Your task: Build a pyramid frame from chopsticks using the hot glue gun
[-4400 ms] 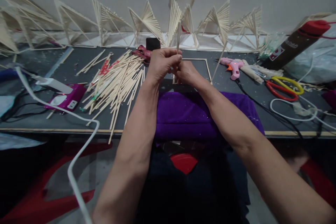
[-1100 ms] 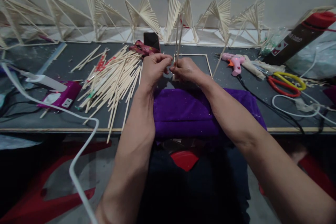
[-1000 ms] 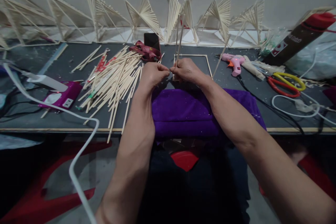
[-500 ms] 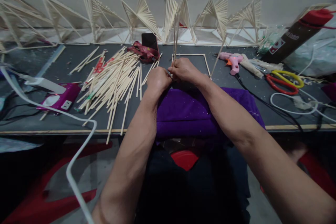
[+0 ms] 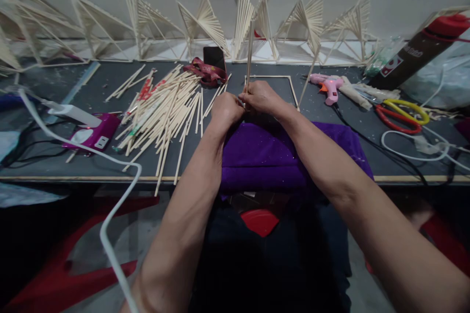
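My right hand (image 5: pixel 262 97) is closed around the lower part of a thin upright wooden stick (image 5: pixel 249 54), which rises toward the wall. Pressed up against it, my left hand (image 5: pixel 227 108) has its fingers curled in a pinch at the stick's base; what lies between them is hidden. Both hands are over the near left corner of a square stick frame (image 5: pixel 271 77) lying on the table. Another stick (image 5: pixel 309 79) slants upward from the frame's right side. Below my wrists, a folded purple cloth (image 5: pixel 260 149) covers the table's front edge.
Loose sticks (image 5: pixel 165 112) lie left, beside a phone (image 5: pixel 215 56) with a lanyard and a purple power adapter (image 5: pixel 95 134). To the right are a pink glue gun (image 5: pixel 330 87), scissors (image 5: pixel 400 115) and a bottle (image 5: pixel 414 51). Finished stick models (image 5: pixel 201 22) line the wall.
The whole view has shifted slightly, so everything appears a bit farther right. Two thin uprights above my hands now appear closer together. Both hands keep their grip in the same spot.
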Tool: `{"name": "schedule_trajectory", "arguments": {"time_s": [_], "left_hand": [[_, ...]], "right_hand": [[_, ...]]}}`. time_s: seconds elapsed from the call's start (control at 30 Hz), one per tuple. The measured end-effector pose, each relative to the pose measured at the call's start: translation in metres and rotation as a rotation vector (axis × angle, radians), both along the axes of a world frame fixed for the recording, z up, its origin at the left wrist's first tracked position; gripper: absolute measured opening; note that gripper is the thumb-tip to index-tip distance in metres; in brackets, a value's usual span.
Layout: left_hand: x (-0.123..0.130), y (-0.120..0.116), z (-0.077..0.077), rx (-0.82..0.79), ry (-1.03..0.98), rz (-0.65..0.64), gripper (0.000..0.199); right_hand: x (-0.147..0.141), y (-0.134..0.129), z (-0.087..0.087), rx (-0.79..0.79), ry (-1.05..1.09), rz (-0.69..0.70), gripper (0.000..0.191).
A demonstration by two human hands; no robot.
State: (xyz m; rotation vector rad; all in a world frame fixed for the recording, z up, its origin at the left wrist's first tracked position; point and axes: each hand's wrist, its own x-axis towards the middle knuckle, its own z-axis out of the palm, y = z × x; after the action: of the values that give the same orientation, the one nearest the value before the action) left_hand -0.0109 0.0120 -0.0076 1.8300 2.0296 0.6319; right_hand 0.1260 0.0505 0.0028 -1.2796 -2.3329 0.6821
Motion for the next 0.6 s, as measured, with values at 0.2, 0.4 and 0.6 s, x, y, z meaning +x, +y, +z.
{"name": "schedule_trajectory", "arguments": {"time_s": [0.2, 0.4, 0.6], "left_hand": [[-0.002, 0.0, -0.003, 0.009, -0.054, -0.002, 0.022], [-0.016, -0.001, -0.005, -0.079, -0.206, 0.001, 0.018], [-0.019, 0.013, -0.007, 0.243, -0.417, -0.011, 0.016]], "right_hand": [[-0.001, 0.004, -0.002, -0.008, -0.044, 0.005, 0.033], [0.0, 0.004, -0.005, -0.085, 0.023, -0.025, 0.029], [0.001, 0.005, -0.007, -0.058, 0.051, -0.018, 0.03]]}}
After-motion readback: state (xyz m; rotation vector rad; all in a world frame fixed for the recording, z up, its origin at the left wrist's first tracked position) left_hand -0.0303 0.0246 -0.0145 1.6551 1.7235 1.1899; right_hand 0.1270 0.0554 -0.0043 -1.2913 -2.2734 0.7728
